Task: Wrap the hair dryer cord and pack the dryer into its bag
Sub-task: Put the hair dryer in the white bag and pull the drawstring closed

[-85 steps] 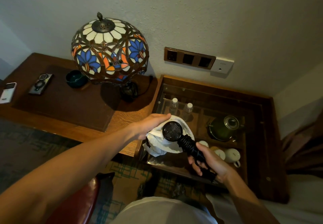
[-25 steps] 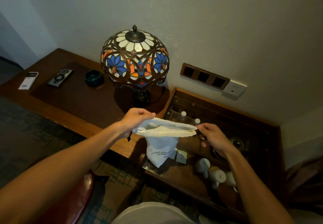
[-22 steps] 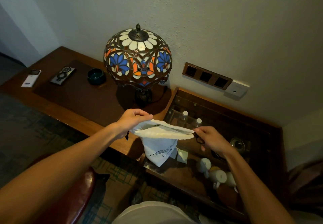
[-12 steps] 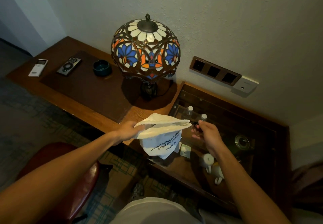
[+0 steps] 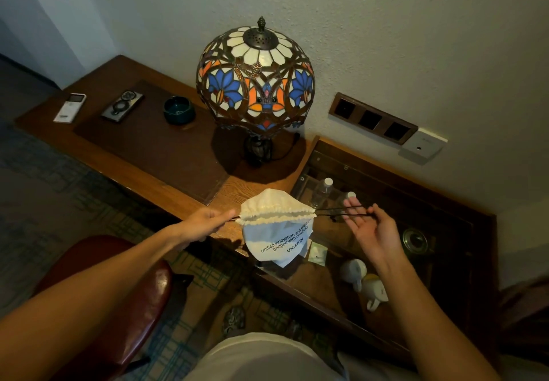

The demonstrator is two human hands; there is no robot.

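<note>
From the head view, you look close to done: the bag hangs between your hands in front of the desk edge, its mouth gathered shut into a puckered line, and the body below bulges as though something sits inside. The dryer itself does not show, nor its cord, so you can only judge that both are packed away; the pictures do not prove it. What seems left is to finish cinching the drawstring and set the bag down. Your left hand, at 9 o'clock of the bag, is closed in a pinch on the bag's left corner, where a dark bit of string pokes out; fingers are curled tight, nothing else in it. Your right hand, at 3 o'clock of the bag, is mostly open, palm up and fingers spread, with only thumb and a fingertip nipping the black drawstring, which runs taut in two strands from the bag's right corner to that pinch. The lamp stands at 12 o'clock of the bag, well apart, and the cups lie under glass at about 5 o'clock.
</note>
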